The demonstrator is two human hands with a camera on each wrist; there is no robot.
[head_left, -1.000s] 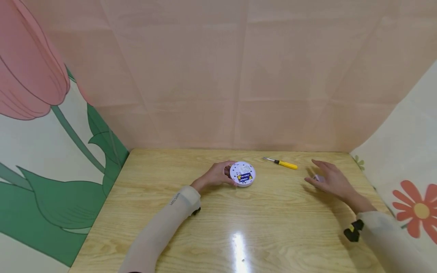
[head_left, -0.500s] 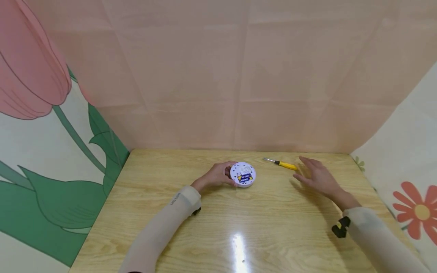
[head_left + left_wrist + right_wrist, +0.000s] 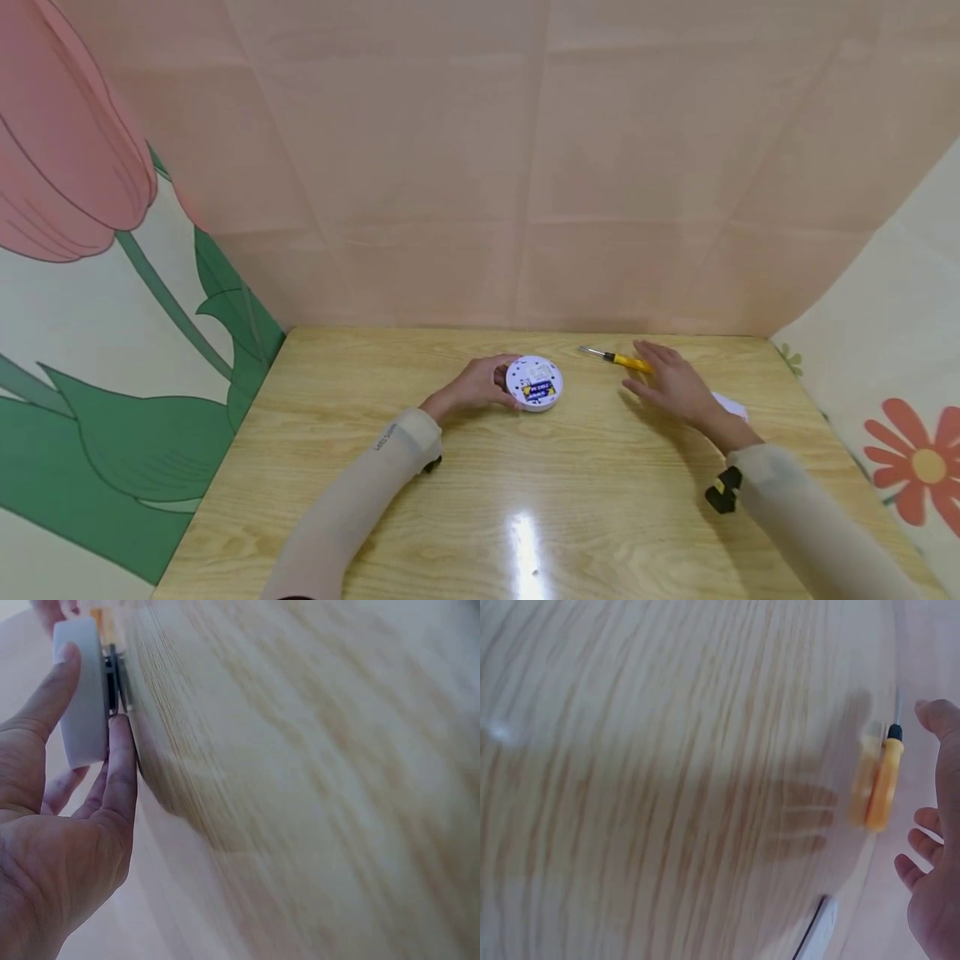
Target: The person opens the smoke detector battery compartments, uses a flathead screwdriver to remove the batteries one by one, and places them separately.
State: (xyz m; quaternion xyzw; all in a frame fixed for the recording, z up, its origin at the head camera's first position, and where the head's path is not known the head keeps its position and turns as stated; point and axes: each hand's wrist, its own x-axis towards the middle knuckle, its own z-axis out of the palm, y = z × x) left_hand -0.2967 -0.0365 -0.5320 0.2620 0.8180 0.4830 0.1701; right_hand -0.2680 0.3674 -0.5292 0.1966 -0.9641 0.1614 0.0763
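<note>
My left hand (image 3: 471, 385) grips the side of a white round device (image 3: 528, 369) near the back middle of the table. A blue-and-yellow battery area (image 3: 538, 391) shows on its upward face. In the left wrist view, thumb and fingers pinch the device (image 3: 81, 712) by its rim, and a dark part sticks out from one face. My right hand (image 3: 675, 387), fingers apart and relaxed, hovers by the yellow handle of a screwdriver (image 3: 627, 362). The right wrist view shows a gap between that hand and the screwdriver (image 3: 885, 780). Nothing is in its grasp.
A white flat piece (image 3: 731, 406) lies on the table behind my right wrist, partly hidden. The wooden table (image 3: 600, 492) meets a pinkish cloth backdrop (image 3: 525, 208) at its far edge. Flower-printed panels flank both sides.
My right hand has moved left from over the white flat piece to the screwdriver's handle, uncovering part of that piece. The left hand and the round device stay in place.
</note>
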